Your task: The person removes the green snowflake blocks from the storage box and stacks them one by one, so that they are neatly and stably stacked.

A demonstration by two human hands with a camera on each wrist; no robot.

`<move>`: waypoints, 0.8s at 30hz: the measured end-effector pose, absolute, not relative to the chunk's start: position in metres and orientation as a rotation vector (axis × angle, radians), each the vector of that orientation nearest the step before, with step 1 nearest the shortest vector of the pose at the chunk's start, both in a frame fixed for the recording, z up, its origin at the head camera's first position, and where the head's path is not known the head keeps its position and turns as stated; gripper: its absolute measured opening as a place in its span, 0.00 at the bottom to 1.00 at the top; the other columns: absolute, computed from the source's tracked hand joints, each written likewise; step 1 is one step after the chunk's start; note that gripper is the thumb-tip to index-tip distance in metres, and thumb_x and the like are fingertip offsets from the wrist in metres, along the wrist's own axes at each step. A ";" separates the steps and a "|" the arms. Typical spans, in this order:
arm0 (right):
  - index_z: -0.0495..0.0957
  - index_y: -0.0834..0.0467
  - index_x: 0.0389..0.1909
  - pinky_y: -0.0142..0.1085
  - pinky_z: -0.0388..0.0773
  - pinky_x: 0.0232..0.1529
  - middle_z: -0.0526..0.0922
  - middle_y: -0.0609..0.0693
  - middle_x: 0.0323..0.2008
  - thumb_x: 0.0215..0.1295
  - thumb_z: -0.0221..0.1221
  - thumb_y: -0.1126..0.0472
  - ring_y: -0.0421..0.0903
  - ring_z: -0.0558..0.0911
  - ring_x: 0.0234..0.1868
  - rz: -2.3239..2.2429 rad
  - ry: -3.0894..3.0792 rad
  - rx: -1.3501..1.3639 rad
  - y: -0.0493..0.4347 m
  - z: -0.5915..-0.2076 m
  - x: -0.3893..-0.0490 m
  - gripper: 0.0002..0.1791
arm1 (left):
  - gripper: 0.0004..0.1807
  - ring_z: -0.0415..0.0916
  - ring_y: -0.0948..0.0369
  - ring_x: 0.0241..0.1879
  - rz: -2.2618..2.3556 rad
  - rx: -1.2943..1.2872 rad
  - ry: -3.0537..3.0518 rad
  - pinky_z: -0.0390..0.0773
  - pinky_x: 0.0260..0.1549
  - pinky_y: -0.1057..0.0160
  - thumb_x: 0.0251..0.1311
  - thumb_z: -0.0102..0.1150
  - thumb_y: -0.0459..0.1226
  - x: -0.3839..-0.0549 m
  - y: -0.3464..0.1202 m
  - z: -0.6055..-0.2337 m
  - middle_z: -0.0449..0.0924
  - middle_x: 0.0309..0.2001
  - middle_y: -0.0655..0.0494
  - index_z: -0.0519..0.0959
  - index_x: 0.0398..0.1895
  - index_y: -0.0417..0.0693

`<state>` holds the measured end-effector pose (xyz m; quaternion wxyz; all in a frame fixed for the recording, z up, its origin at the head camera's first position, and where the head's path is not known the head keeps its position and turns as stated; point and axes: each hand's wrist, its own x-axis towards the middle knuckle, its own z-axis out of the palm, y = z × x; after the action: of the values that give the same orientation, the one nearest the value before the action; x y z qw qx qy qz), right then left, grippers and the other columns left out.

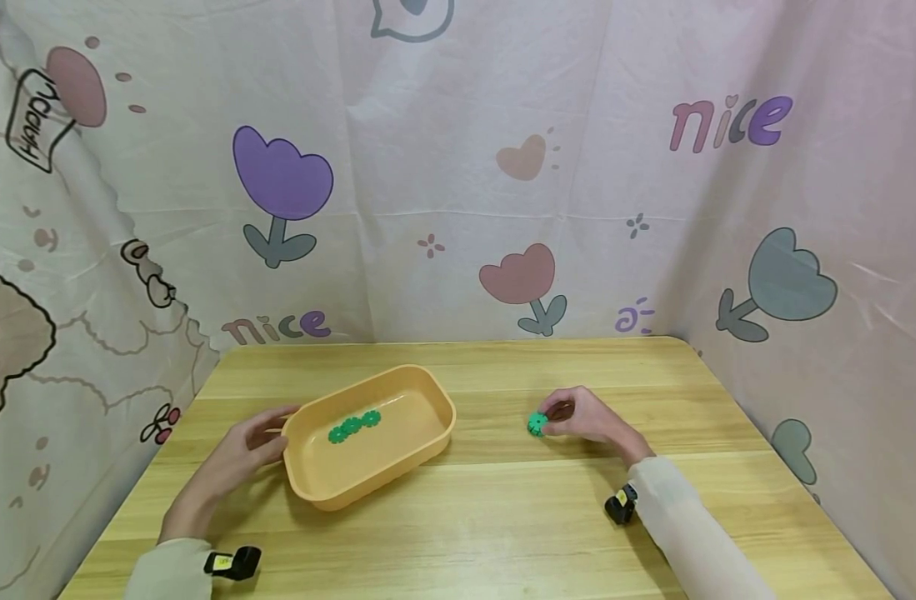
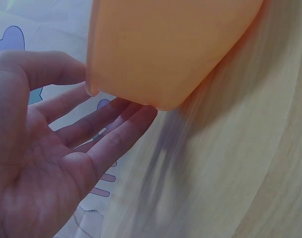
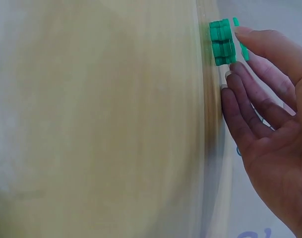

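Observation:
A shallow orange-yellow tray (image 1: 397,479) sits at a slant left of the table's middle. Three green flower-shaped pieces (image 1: 352,426) lie in a row inside it. My left hand (image 1: 242,450) holds the tray's left end, thumb at the rim and fingertips against the underside in the left wrist view. To the right, my right hand (image 1: 578,414) pinches a green flower-shaped piece (image 3: 243,47) between thumb and fingers. Close beside that piece, a short stack of similar green pieces (image 3: 221,42) shows in the right wrist view.
The light wooden table (image 1: 503,533) spans the workspace. A printed curtain (image 1: 427,125) hangs behind it and along both sides. Each wrist carries a small black camera, such as the one on the left sleeve (image 1: 234,563).

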<state>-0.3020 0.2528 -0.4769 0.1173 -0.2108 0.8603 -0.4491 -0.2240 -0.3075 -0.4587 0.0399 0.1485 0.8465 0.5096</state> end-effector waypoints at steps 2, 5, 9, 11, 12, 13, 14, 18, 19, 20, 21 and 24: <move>0.81 0.60 0.43 0.32 0.82 0.46 0.84 0.58 0.42 0.52 0.70 0.60 0.52 0.82 0.44 -1.313 2.514 -0.626 0.252 -0.477 -0.302 0.17 | 0.29 0.75 0.73 0.50 1.560 0.449 2.596 0.78 0.46 0.74 0.68 0.51 0.37 -0.224 -0.307 -0.459 0.67 0.61 0.32 0.59 0.70 0.38; 0.80 0.64 0.44 0.37 0.82 0.48 0.83 0.61 0.42 0.53 0.69 0.63 0.56 0.81 0.45 -1.297 2.515 -0.632 0.249 -0.471 -0.298 0.17 | 0.29 0.75 0.73 0.50 1.553 0.440 2.602 0.78 0.46 0.74 0.68 0.52 0.37 -0.225 -0.308 -0.460 0.68 0.61 0.33 0.60 0.70 0.39; 0.80 0.65 0.43 0.42 0.82 0.49 0.83 0.63 0.42 0.53 0.68 0.65 0.57 0.81 0.44 -1.290 2.512 -0.642 0.245 -0.461 -0.292 0.16 | 0.29 0.75 0.73 0.50 1.539 0.439 2.612 0.78 0.46 0.74 0.68 0.51 0.37 -0.226 -0.308 -0.461 0.68 0.62 0.33 0.60 0.70 0.40; 0.80 0.65 0.43 0.42 0.82 0.49 0.83 0.62 0.42 0.53 0.68 0.65 0.56 0.81 0.44 -1.289 2.509 -0.656 0.244 -0.457 -0.290 0.16 | 0.29 0.75 0.73 0.50 1.535 0.434 2.618 0.78 0.46 0.74 0.68 0.51 0.37 -0.226 -0.308 -0.462 0.68 0.61 0.34 0.60 0.70 0.40; 0.80 0.65 0.43 0.41 0.82 0.49 0.83 0.62 0.42 0.53 0.68 0.64 0.56 0.81 0.44 -1.289 2.507 -0.657 0.244 -0.456 -0.289 0.16 | 0.29 0.75 0.72 0.50 1.536 0.432 2.620 0.78 0.46 0.74 0.68 0.52 0.37 -0.226 -0.308 -0.462 0.68 0.61 0.34 0.60 0.70 0.40; 0.80 0.65 0.43 0.41 0.82 0.49 0.83 0.62 0.42 0.53 0.68 0.64 0.55 0.81 0.44 -1.287 2.506 -0.658 0.244 -0.455 -0.289 0.16 | 0.29 0.75 0.72 0.50 1.537 0.433 2.620 0.78 0.46 0.74 0.68 0.52 0.37 -0.226 -0.308 -0.462 0.68 0.61 0.34 0.60 0.70 0.40; 0.80 0.66 0.44 0.42 0.82 0.49 0.83 0.63 0.42 0.54 0.68 0.65 0.57 0.81 0.44 -1.281 2.503 -0.657 0.243 -0.452 -0.287 0.16 | 0.29 0.75 0.72 0.50 1.536 0.433 2.622 0.78 0.46 0.74 0.68 0.52 0.37 -0.226 -0.308 -0.462 0.68 0.62 0.34 0.60 0.70 0.41; 0.80 0.65 0.44 0.43 0.81 0.50 0.83 0.62 0.43 0.53 0.68 0.64 0.56 0.81 0.45 -1.269 2.508 -0.646 0.243 -0.451 -0.287 0.17 | 0.29 0.75 0.72 0.50 1.555 0.436 2.614 0.79 0.46 0.74 0.68 0.52 0.37 -0.225 -0.308 -0.461 0.68 0.61 0.33 0.60 0.69 0.40; 0.80 0.65 0.44 0.44 0.81 0.50 0.83 0.62 0.43 0.53 0.68 0.64 0.56 0.81 0.45 -1.269 2.508 -0.643 0.242 -0.451 -0.287 0.17 | 0.29 0.75 0.73 0.50 1.554 0.449 2.613 0.79 0.46 0.74 0.68 0.51 0.37 -0.225 -0.308 -0.461 0.68 0.61 0.33 0.60 0.69 0.39; 0.80 0.65 0.44 0.46 0.81 0.51 0.83 0.62 0.43 0.53 0.68 0.64 0.56 0.81 0.45 -1.269 2.508 -0.642 0.242 -0.450 -0.286 0.17 | 0.29 0.75 0.73 0.50 1.560 0.448 2.610 0.79 0.46 0.74 0.68 0.51 0.37 -0.225 -0.308 -0.461 0.68 0.61 0.33 0.60 0.69 0.38; 0.80 0.65 0.44 0.47 0.80 0.51 0.83 0.62 0.43 0.53 0.68 0.64 0.56 0.81 0.45 -1.270 2.509 -0.641 0.242 -0.450 -0.286 0.17 | 0.29 0.75 0.73 0.50 1.566 0.450 2.605 0.79 0.46 0.74 0.68 0.51 0.37 -0.225 -0.308 -0.461 0.68 0.61 0.32 0.60 0.69 0.38; 0.80 0.65 0.44 0.50 0.80 0.51 0.83 0.62 0.43 0.53 0.69 0.65 0.56 0.81 0.45 -1.268 2.511 -0.639 0.241 -0.449 -0.285 0.17 | 0.29 0.76 0.73 0.50 1.577 0.452 2.599 0.79 0.45 0.74 0.68 0.51 0.37 -0.225 -0.308 -0.460 0.67 0.61 0.32 0.60 0.69 0.38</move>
<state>-0.2846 0.2411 -0.4487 0.1279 -0.2197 0.8633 -0.4360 -0.2246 -0.3080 -0.4604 0.0340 0.1471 0.8451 0.5128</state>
